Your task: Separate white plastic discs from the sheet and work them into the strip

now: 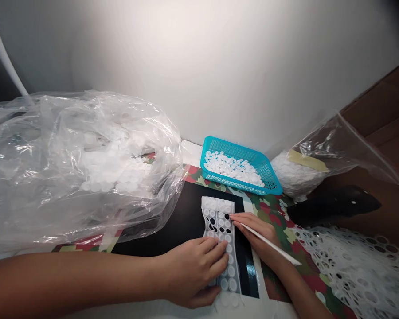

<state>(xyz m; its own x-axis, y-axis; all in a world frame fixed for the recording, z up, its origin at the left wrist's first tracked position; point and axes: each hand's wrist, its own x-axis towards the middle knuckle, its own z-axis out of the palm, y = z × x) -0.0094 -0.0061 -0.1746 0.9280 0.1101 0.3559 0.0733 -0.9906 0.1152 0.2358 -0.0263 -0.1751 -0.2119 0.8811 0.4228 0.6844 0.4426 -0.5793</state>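
Observation:
A white strip of round pads (219,221) lies on a black mat (182,219), with several holes where pads are gone. My left hand (193,270) presses flat on the strip's near part, fingers stretched out. My right hand (256,232) is closed around a thin white stick (272,246); its fingertips touch the strip's right edge.
A turquoise basket (271,175) of loose white discs stands behind the mat. A big clear plastic bag (80,164) of white parts fills the left. A smaller bag (319,164) lies right. Punched-out white sheets (352,270) pile up at the near right.

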